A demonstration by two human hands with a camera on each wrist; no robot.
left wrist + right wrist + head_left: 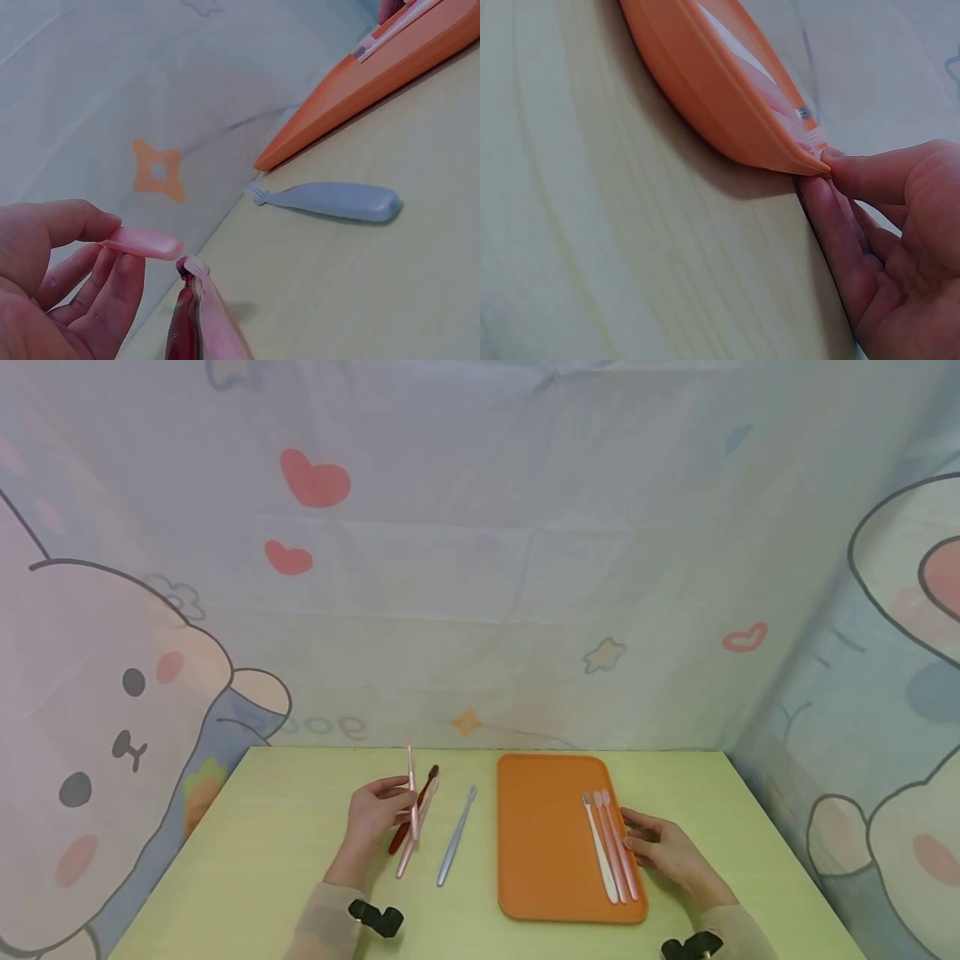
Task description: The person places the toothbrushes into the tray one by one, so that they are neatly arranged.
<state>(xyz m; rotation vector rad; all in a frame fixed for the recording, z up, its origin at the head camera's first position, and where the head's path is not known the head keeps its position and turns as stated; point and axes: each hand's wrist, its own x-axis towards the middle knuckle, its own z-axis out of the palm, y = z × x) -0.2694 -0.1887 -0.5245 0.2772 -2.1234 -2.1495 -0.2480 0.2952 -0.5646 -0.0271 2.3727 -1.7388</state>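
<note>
My left hand (377,812) pinches a pink toothbrush (413,806) between thumb and fingers, raised above the table. Beneath it lie a dark red toothbrush (402,835) and another pink toothbrush (408,855), close together. To their right is a blue toothbrush (454,845), seen in the left wrist view with its bristles toward the wall. With thumb above and fingers below, my right hand (666,852) pinches the right rim of an orange tray (547,843). Inside the tray, along its right side, lie a white toothbrush (601,852) and two pink toothbrushes (612,852) side by side.
The pale yellow table (262,852) ends at a hanging cloth (487,568) printed with hearts and cartoon animals, which also covers both sides. A black wrist camera (377,917) is strapped to the left sleeve, another (692,946) to the right.
</note>
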